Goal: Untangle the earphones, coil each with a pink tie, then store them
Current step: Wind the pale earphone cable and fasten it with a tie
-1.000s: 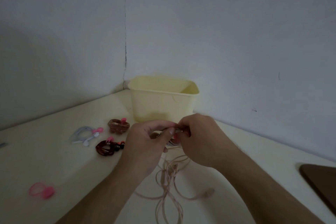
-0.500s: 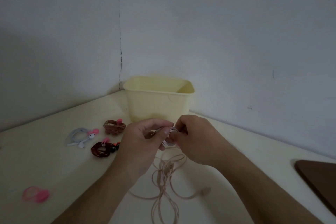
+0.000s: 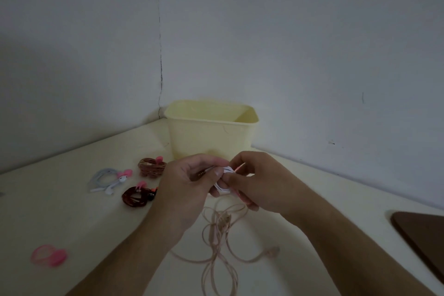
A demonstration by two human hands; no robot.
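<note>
My left hand and my right hand meet above the table, both pinching a small coil of white earphones. A pink tie runs through the coil under my right fingers. The jack end pokes out between my left fingers. Below my hands a loose pale pink earphone cable sprawls on the table. To the left lie three tied coils: grey-white, brown and dark red. A spare pink tie lies at the near left. The pale yellow tub stands behind my hands.
The cream table fits into a corner of grey walls. A dark brown flat object lies at the right edge of the table.
The hands stayed together on the white coil and shifted a little. The pink tie now shows more plainly at my right fingers. The camera view drifted slightly.
</note>
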